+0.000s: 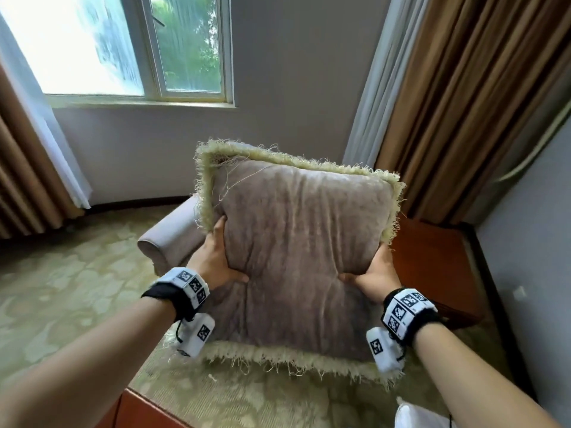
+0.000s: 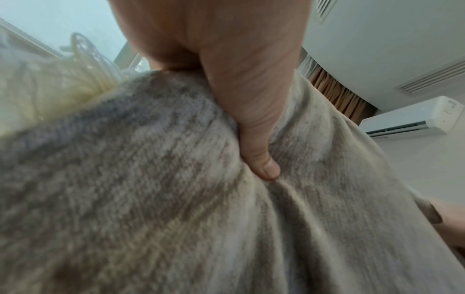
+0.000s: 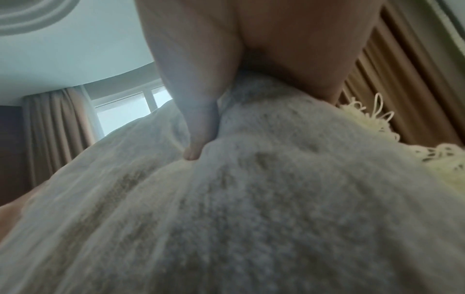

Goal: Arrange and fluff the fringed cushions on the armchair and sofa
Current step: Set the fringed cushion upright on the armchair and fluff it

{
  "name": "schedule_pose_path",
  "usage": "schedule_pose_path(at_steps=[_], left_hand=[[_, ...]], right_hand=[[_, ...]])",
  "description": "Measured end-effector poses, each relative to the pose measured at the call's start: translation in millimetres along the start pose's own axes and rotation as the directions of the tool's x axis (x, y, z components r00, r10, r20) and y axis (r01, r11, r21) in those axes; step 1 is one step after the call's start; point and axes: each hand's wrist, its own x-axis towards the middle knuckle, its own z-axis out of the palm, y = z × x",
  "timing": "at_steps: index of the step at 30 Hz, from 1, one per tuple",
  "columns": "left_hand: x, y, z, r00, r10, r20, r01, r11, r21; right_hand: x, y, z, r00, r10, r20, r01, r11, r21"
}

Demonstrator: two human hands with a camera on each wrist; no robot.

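Note:
A taupe velvet cushion (image 1: 296,242) with a pale yellow fringe is held up in the air in front of me, above the armchair (image 1: 167,239), whose grey arm shows at its left. My left hand (image 1: 216,257) grips the cushion's left side, thumb pressed into the front face. My right hand (image 1: 374,273) grips the right side the same way. In the left wrist view the thumb (image 2: 261,155) dents the cushion fabric (image 2: 151,199). The right wrist view shows the right thumb (image 3: 198,143) sunk into the cushion (image 3: 251,218). The fingers behind the cushion are hidden.
A window (image 1: 129,44) is on the far wall, with brown curtains (image 1: 463,103) at both sides. A brown wooden side table (image 1: 432,267) stands to the right of the armchair. Patterned carpet (image 1: 68,273) covers the floor. A wooden edge (image 1: 145,409) is near my feet.

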Motion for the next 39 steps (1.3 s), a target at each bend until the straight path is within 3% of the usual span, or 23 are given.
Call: schedule_pose_path(at_steps=[8,19,26,32,39], left_hand=[[130.3,-9.0,5.0,1.0,0.009,-0.004,-0.009,1.0,0.026],[313.7,-67.3,-0.5,0.988,-0.119,-0.096,0.124,0.991,0.041],[406.6,-130.7,-9.0,0.981,-0.18,-0.071,0.183,0.983,0.033],[524.2,-174.7,11.2,0.991,-0.131,0.031,0.129,0.99,0.054],[671.7,-198.2,51.2,0.97,0.114,0.214,-0.115,0.993,-0.01]], right_hand=[[125.0,-22.2,35.5,1.0,-0.004,-0.001,0.004,0.999,-0.042],[349.4,-54.5,163.1,0.985,-0.09,0.147,0.095,0.995,-0.029],[442.2,-76.8,241.6,0.974,-0.095,0.204,0.105,0.993,-0.043],[505.6,-70.0,300.2,0.988,0.026,0.153,-0.017,0.998,-0.065],[553.0,-54.8,345.8,0.957,0.291,0.011,-0.289,0.954,-0.085]])
